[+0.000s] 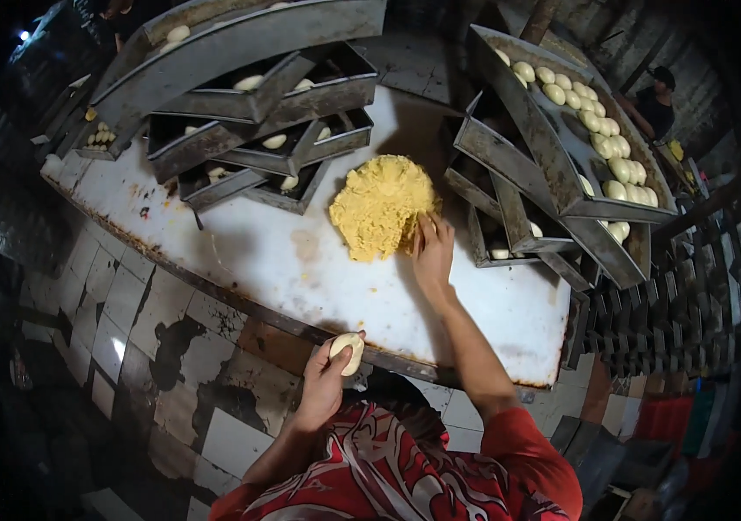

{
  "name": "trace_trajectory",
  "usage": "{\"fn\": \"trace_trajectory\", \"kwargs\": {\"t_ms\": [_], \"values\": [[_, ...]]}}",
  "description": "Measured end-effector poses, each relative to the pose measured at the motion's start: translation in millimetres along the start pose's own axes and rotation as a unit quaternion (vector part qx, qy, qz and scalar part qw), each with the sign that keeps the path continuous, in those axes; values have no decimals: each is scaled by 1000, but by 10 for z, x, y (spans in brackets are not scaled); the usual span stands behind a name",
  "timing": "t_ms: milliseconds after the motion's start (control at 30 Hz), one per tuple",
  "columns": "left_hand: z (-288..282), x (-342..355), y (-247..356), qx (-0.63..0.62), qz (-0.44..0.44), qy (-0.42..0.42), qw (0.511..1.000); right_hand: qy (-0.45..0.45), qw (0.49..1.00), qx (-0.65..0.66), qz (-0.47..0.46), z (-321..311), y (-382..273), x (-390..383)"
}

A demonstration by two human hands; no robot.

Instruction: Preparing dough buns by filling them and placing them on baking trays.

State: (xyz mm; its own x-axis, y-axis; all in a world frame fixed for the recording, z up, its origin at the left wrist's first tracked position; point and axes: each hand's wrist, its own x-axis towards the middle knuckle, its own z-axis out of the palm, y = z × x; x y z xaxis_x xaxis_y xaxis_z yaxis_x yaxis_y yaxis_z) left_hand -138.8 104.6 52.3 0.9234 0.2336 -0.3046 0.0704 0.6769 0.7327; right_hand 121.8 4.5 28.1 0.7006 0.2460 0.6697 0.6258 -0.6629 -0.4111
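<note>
My left hand (327,373), at the near edge of the white worktop (284,278), holds a pale, flattened oval of dough (346,354) between thumb and fingers. Farther forward, my right hand (430,252) reaches to the lower right side of a crumbly yellow mound (375,204) in the middle of the worktop, its curled fingertips gripping into that mixture. Part of those fingertips is hidden by the mound and by the hand itself.
Stacked metal trays holding pale dough balls stand left (240,104) and right (509,156) of the mound. A person in dark clothing (653,108) is at the upper right. More trays (666,313) are stacked beyond the worktop's right end. Tiled floor (171,391) shows at lower left.
</note>
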Motion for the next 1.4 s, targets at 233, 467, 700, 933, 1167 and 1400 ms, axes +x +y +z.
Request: {"fn": "trace_trajectory", "kwargs": {"t_ms": [233, 467, 700, 933, 1167, 1400], "values": [[318, 463, 51, 167, -40, 56, 984, -98, 991, -86, -28, 0, 135, -7], [226, 1131, 631, -105, -120, -117, 980, -173, 980, -87, 36, -190, 205, -128], [-2, 1645, 833, -104, -217, -238, 941, -46, 980, -105, 160, -187, -28, 147], [-120, 1919, 845, -120, -275, -283, 911, -131, 843, 194, 484, -339, 42, 157], [229, 1797, 568, -144, -237, -228, 933, -133, 977, -45, 162, -427, -312, 217], [423, 1358, 238, -94, -161, -170, 968, -284, 955, 23, 78, -264, 412, 10]]}}
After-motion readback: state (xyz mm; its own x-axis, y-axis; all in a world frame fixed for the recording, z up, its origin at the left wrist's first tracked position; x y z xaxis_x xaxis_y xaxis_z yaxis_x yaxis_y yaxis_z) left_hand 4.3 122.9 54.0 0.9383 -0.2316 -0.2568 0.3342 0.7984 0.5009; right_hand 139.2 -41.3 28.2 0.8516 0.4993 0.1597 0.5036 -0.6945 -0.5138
